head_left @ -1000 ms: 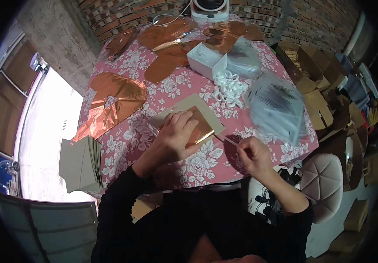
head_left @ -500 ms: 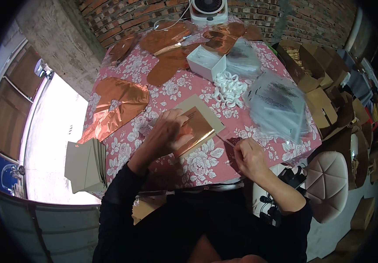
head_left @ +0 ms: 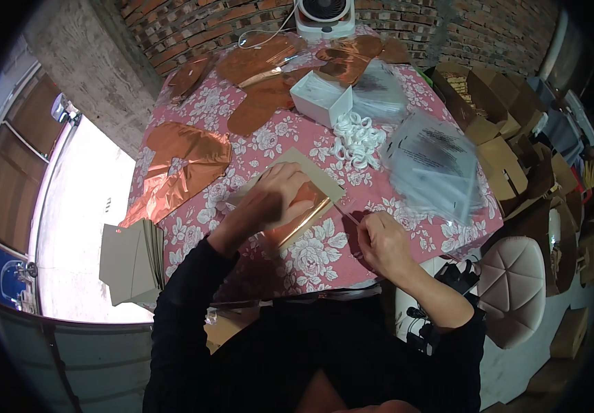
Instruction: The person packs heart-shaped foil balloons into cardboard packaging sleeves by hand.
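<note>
A copper-coloured foil sheet point(head_left: 304, 224), folded into a flat shiny packet, lies over a grey-beige card point(head_left: 324, 180) on the table. Across the foil and card spreads my left hand point(head_left: 276, 196), pressing down, with thumb and fingers apart. To the right of the card, my right hand point(head_left: 383, 241) is closed in a pinch. Between its fingers is a thin pale strip point(head_left: 349, 215), whose far end reaches toward the foil's right corner. Whether the strip touches the foil, I cannot tell.
Flat copper foil balloons point(head_left: 183, 162) lie left and far on the flowered tablecloth point(head_left: 269, 141). A white box point(head_left: 321, 103), white ribbon coils point(head_left: 357, 141) and clear plastic bags point(head_left: 434, 168) sit right. Cards point(head_left: 128, 261) stack at left; a fan point(head_left: 326, 20) stands behind.
My left hand has shifted slightly up and across the foil and card. The right hand stays pinched on the strip, a little further left. The whole view has shifted slightly.
</note>
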Available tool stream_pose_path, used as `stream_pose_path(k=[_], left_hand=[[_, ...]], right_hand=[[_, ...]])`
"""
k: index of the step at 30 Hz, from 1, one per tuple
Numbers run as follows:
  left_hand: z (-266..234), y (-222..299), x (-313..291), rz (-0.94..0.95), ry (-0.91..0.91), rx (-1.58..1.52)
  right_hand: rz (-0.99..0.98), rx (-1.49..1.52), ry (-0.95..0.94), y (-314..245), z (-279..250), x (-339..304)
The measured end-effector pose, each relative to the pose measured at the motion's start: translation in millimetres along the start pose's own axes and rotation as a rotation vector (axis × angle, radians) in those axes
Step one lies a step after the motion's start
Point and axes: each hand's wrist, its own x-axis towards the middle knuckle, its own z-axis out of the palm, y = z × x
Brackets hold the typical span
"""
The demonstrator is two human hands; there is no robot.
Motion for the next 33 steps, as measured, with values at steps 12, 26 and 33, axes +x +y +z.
stream_pose_path(k=[12,26,33], left_hand=[[12.2,-17.1,24.1,0.024,-0.069,0.028],[33.7,-36.4,84.8,0.167,-0.487,-0.184],[39.9,-19.1,95.5,0.077,-0.543,-0.076]], right_hand=[[0.015,0.002,0.013,8.7,12.0,8.5],[-0.189,-0.376,-0.102,39.2,41.3,62.9],[0.028,-0.198,-0.075,42.2,-1.5,53.6]])
